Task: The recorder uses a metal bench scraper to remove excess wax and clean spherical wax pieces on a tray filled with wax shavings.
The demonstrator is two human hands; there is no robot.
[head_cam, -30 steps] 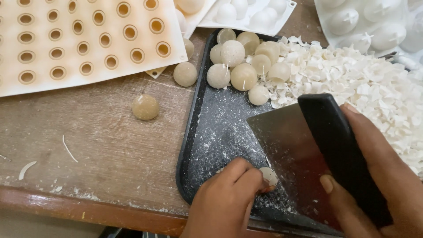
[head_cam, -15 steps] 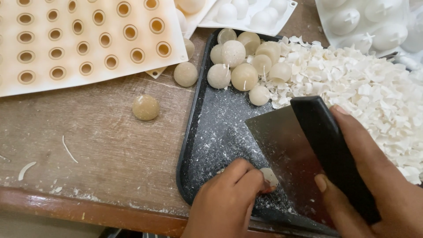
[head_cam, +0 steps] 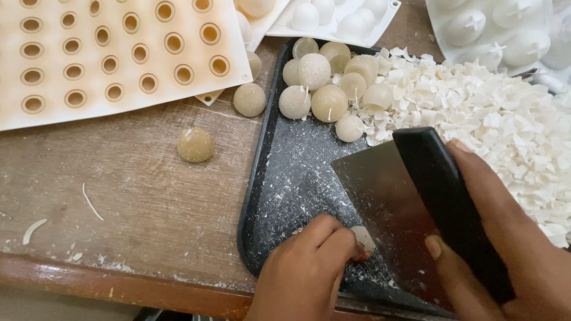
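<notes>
head view: my left hand (head_cam: pixel 309 270) is closed at the near edge of the black tray (head_cam: pixel 267 178), fingertips pinching a small pale ball (head_cam: pixel 361 238) down on the tray floor. my right hand (head_cam: pixel 505 238) is wrapped around the black handle of a bench scraper (head_cam: pixel 410 208), thumb on the near side; its steel blade stands tilted on the tray, its edge just beside the pinched ball. whether blade and ball touch, i cannot tell. a cluster of round beige balls (head_cam: pixel 327 83) sits at the far end of the tray. a heap of white shavings (head_cam: pixel 499 125) fills the tray's right side. one loose ball (head_cam: pixel 195 144) lies on the wooden worktop (head_cam: pixel 119 196), left of the tray; another (head_cam: pixel 249 99) rests near the tray's far left corner. a cream silicone mould (head_cam: pixel 113 53) with round holes lies far left.
</notes>
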